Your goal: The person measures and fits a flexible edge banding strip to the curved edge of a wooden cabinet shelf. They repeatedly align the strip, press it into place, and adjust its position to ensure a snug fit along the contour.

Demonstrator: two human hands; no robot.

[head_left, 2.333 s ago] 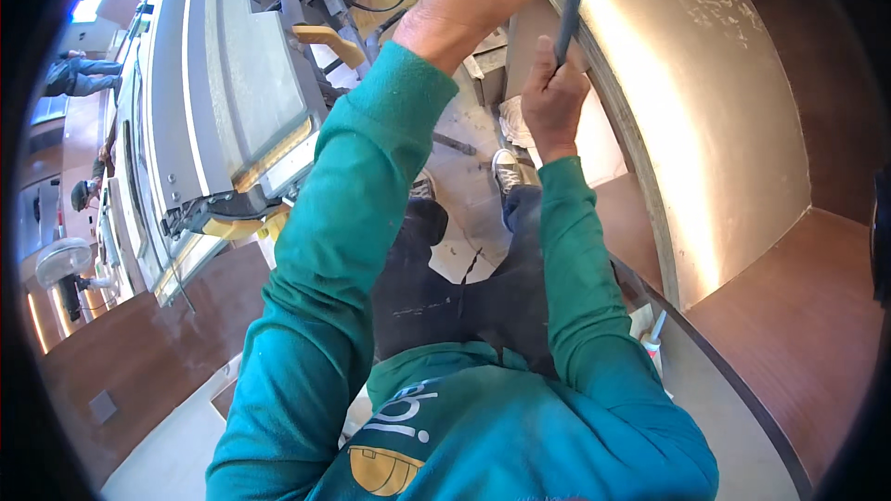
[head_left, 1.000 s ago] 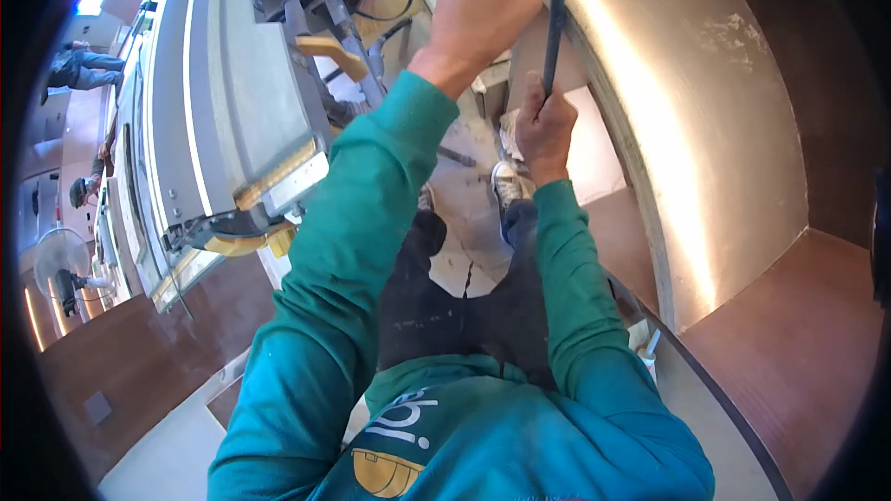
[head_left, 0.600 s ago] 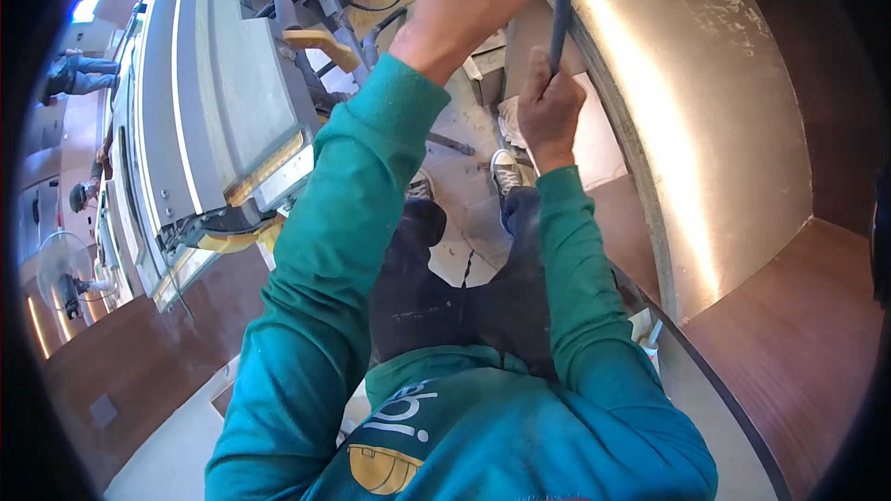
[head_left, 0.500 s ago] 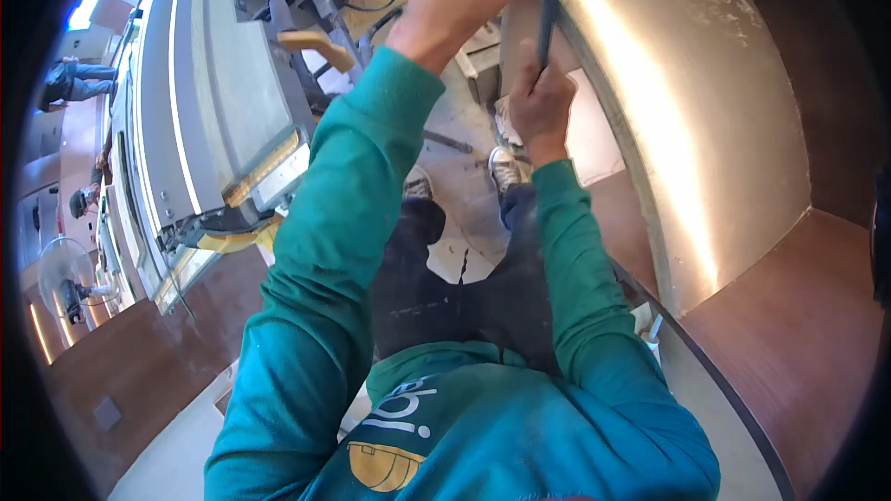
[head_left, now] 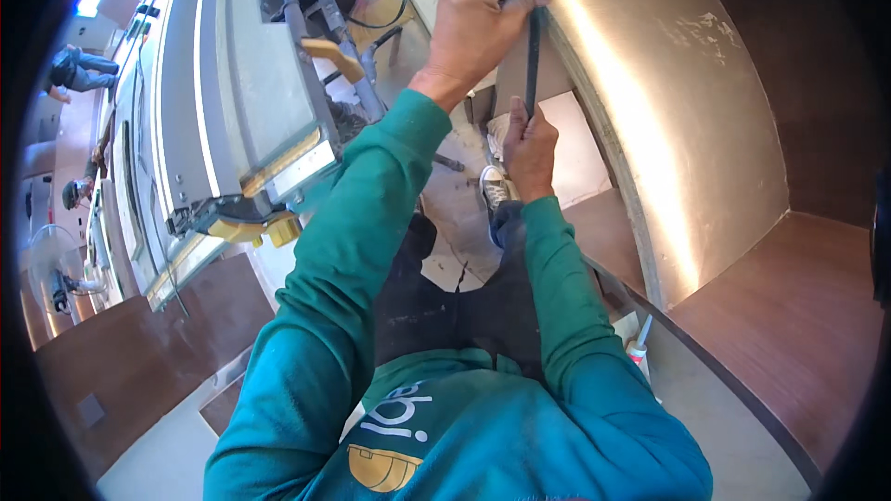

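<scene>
My left hand (head_left: 478, 28) is closed on the upper end of a long dark bar (head_left: 533, 56), fingers bent over its top. Lower down, my right hand (head_left: 531, 150) wraps round the same bar with the thumb pointing up along it. The bar stands beside the edge of a curved, sheet-covered panel (head_left: 687, 121) with a bright sheen and some whitish marks. Below my right hand are my legs and a sneaker (head_left: 494, 187).
At left stands a large machine with long rails (head_left: 213, 83), a wooden handle (head_left: 334, 56) and hoses. Beyond it two people (head_left: 79, 70) and a fan (head_left: 56, 274) appear. Brown panels (head_left: 761, 297) surround the curved piece; a small bottle (head_left: 639, 345) sits low at right.
Both hands and the bar sit lower in the picture and a little left compared with half a second ago, still gripping. More of my left hand's fingers shows.
</scene>
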